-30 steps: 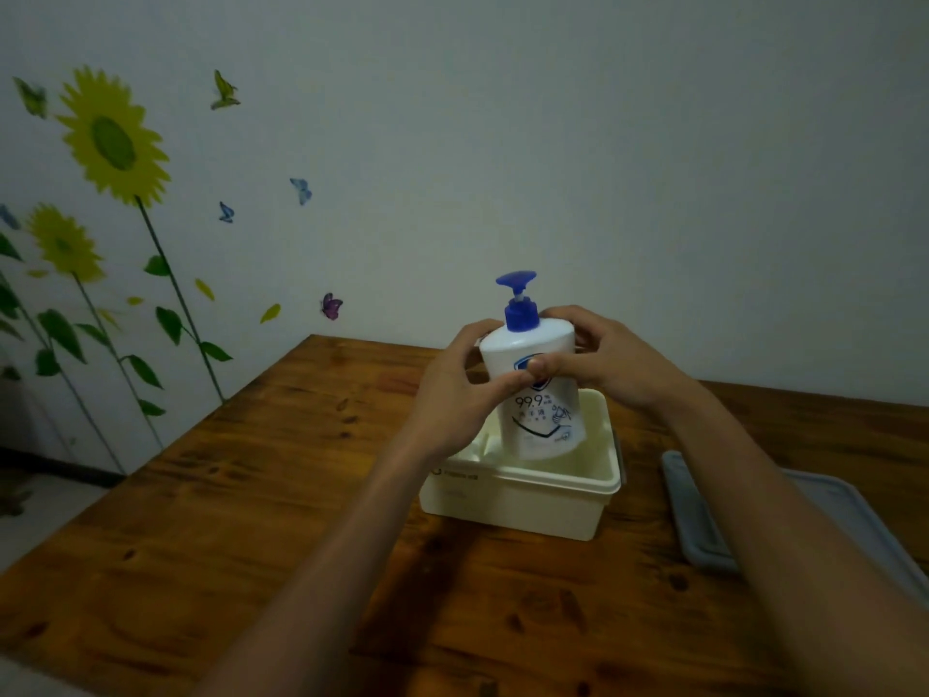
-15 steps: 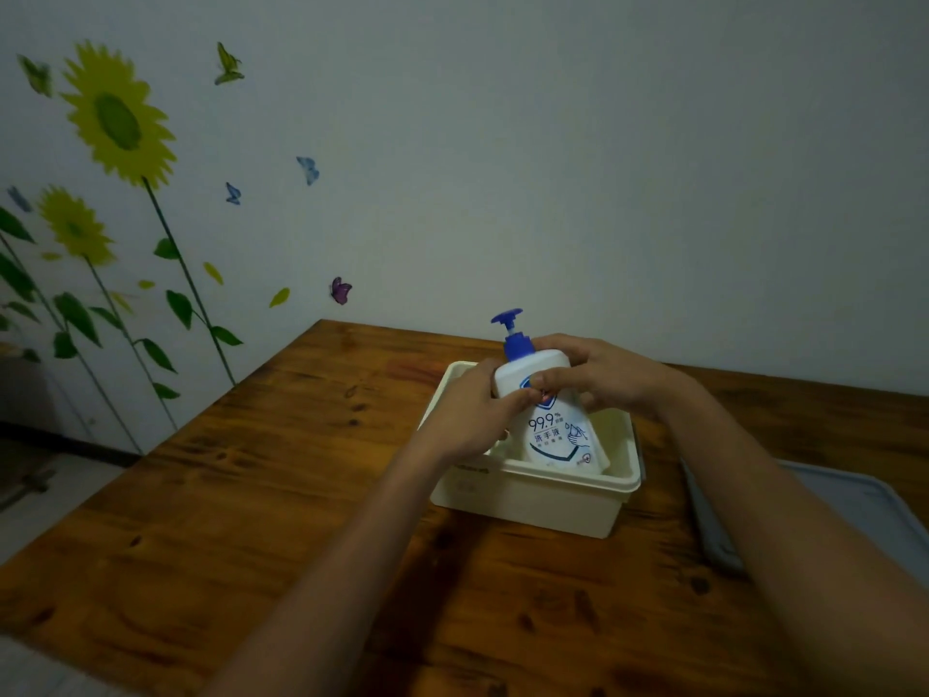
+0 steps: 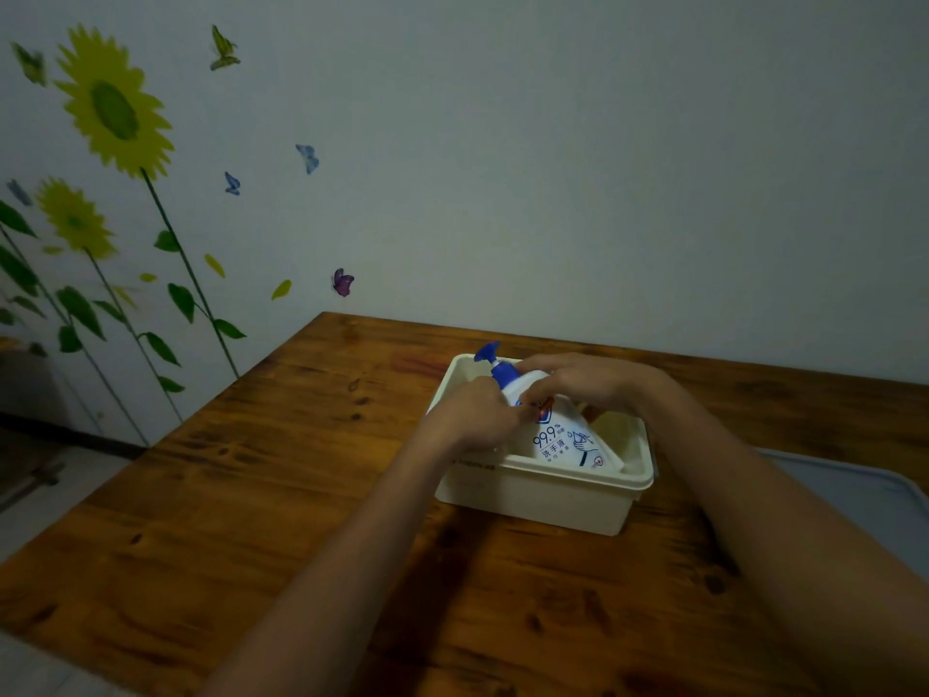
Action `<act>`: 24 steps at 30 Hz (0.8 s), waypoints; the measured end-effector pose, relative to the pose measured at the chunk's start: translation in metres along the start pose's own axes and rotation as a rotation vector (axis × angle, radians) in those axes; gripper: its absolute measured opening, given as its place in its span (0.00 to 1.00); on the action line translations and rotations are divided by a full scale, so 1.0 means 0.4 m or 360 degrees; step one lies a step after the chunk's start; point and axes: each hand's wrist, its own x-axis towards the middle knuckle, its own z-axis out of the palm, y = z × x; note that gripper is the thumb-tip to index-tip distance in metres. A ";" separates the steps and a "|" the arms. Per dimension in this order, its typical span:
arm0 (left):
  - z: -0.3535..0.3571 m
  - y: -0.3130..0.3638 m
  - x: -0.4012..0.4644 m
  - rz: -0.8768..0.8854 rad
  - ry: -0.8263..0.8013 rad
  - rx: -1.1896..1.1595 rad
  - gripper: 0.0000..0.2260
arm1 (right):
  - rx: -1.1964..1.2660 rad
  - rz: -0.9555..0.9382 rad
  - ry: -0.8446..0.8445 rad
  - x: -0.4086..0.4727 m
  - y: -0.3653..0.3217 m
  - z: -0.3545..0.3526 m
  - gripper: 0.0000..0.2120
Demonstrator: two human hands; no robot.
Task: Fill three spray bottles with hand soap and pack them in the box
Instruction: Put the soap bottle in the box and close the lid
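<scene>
Soap bottle (image 3: 565,437), white with a blue pump head (image 3: 490,355) and blue print on its label, lies tilted inside the cream plastic box (image 3: 533,487), its pump end raised toward the box's far left corner and its base low against the near wall. Both hands hold it at the shoulder just below the pump. The left hand (image 3: 477,417) comes in from the near left with its fingers curled round the left side of the bottle, and the right hand (image 3: 583,387) reaches across from the right, its fingers wrapped over the top of the bottle so that the two sets of fingertips nearly meet on the white plastic. How much of the bottle's underside rests on the box floor cannot be told, since the near wall hides it. The box stands on a wooden table (image 3: 251,520) with dark knots in the grain, toward the far side of the tabletop. Well to the right of the box, a grey lid (image 3: 864,500) lies flat on the table, partly hidden behind the right forearm. Behind the table rises a pale wall with sunflower stickers (image 3: 113,110) and small butterfly stickers (image 3: 343,282) on its left part.
</scene>
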 end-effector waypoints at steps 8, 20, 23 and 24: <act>0.015 -0.002 0.002 0.0095 0.0021 0.0363 0.16 | -0.0246 0.0037 -0.0084 0.041 -0.022 0.038 0.21; 0.020 0.011 -0.012 -0.0045 0.0213 0.0821 0.21 | -0.0397 -0.0012 0.0010 0.047 0.004 0.061 0.27; 0.011 0.024 -0.029 -0.0001 0.0337 0.0958 0.22 | -0.0434 -0.0030 0.0126 0.023 0.010 0.059 0.31; 0.007 0.030 -0.037 0.0028 0.0402 0.0994 0.21 | -0.0421 -0.0034 0.0155 0.016 0.014 0.056 0.32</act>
